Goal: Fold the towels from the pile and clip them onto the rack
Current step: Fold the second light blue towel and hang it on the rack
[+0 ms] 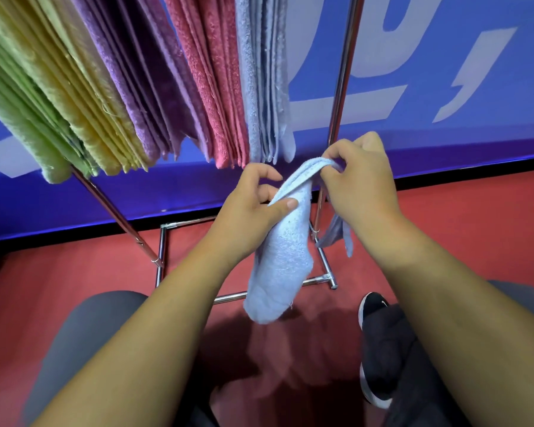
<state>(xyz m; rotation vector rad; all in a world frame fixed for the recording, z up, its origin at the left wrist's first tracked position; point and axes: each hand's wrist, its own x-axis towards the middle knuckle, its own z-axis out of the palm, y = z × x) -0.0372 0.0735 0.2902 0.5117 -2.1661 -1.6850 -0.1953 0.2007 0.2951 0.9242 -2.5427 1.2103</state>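
1. The head camera looks down on a person's two bare forearms, which reach away from the viewer to meet in the middle of the scene, in front of a metal rack (342, 78).
2. Between the hands hangs a light blue towel (282, 260). It is held in the air, near the person, just in front of the rack's right upright. Its top edge is doubled over and its thick lower end droops towards the floor.
3. The left hand (253, 208) pinches the left side of the towel. The thumb lies flat on the near face and the fingers curl round behind the edge.
4. The right hand (363, 180) grips the folded top edge a little higher and farther away, its fingers curled over the cloth. A loose tail of the same towel hangs below this hand.
5. Farther away and higher up, rows of folded towels hang side by side from the rack. From left to right there are green towels (19, 112), yellow towels (87, 100), purple towels (145, 84), pink towels (211, 84) and pale blue towels (265, 84). How they are fastened at the top is out of view.
6. The rack's shiny base bars rest on a red floor (74, 266) below the hands.
7. Behind the rack stands a blue wall (460, 97) with large pale lettering.
8. At the near edge, a grey-clad knee (84, 334) shows on the left and a black shoe (374, 306) with a white sole on the right.
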